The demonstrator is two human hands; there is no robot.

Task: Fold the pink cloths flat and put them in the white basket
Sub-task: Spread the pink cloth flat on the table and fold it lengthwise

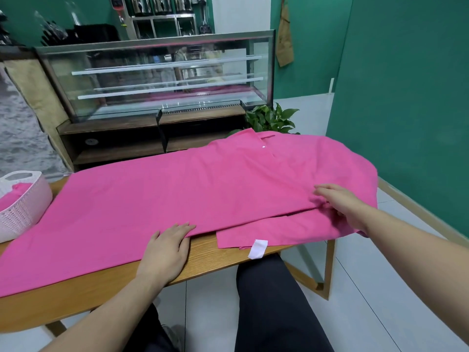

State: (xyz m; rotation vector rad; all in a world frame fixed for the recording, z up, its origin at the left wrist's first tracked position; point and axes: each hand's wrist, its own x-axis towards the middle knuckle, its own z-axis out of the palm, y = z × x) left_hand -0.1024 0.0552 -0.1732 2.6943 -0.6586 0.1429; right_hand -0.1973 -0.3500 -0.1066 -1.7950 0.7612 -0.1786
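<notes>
1. Head view looks down on a large bright pink cloth garment (pixel 177 194) spread across a light wooden table (pixel 203 255), covering most of the top from 9 o'clock to 3 o'clock.
2. Its collar, with a small white button (pixel 263 147), lies at about 1 o'clock; a white fabric label (pixel 257 248) hangs off the near hem at 5 o'clock.
3. The left hand (pixel 165 250) lies palm down at 6 o'clock with straight fingers, pressing the cloth's near edge against the table and gripping nothing.
4. The right hand (pixel 342 204) sits at 3 o'clock on the folded-over part, fingers bent into the fabric by the fold's edge; whether it truly pinches the cloth I cannot tell.
5. A white perforated plastic basket (pixel 22 209) stands at 9 o'clock, touching the cloth's left edge, with another pink cloth (pixel 10 196) inside.
6. A glass display case (pixel 162 77) stands beyond the table at 12 o'clock, a green leafy plant (pixel 271 119) beside it.
</notes>
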